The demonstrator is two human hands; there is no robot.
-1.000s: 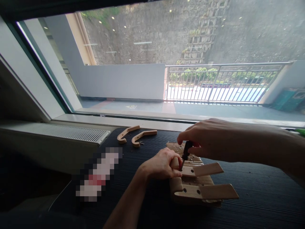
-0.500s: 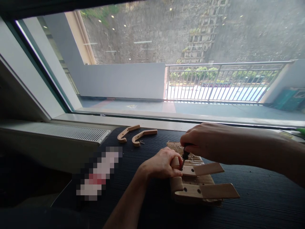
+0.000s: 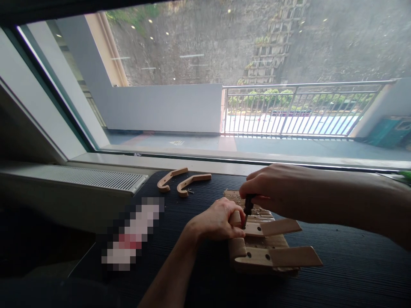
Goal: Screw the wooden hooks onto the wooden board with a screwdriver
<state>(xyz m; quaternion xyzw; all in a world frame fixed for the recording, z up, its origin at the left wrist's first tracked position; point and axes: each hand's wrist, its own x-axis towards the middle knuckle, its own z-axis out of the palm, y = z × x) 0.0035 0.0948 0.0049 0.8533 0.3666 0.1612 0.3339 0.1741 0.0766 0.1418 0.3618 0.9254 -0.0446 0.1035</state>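
My right hand (image 3: 258, 188) is closed around the dark handle of a screwdriver (image 3: 248, 206). Its shaft points down at the inner end of a curved wooden hook (image 3: 279, 226). My left hand (image 3: 221, 219) grips the curled end of that same hook, fingers wrapped over it by the screwdriver tip. The screw under the tip is too small to make out. A second wooden hook (image 3: 293, 256), with two dark screw heads showing, lies nearer me. Both hooks rest on a rough wooden board (image 3: 265, 242), partly hidden by my hands.
Two loose wooden hooks (image 3: 194, 181) lie at the back left of the dark table (image 3: 356, 256), with small screws (image 3: 190, 191) beside one. A blurred-out pinkish item (image 3: 135, 235) is on the left. Behind stand a white radiator (image 3: 96, 177) and a large window.
My right hand has shifted very slightly left with the screwdriver, its grip a little turned. My left hand and the hooks stay in place.
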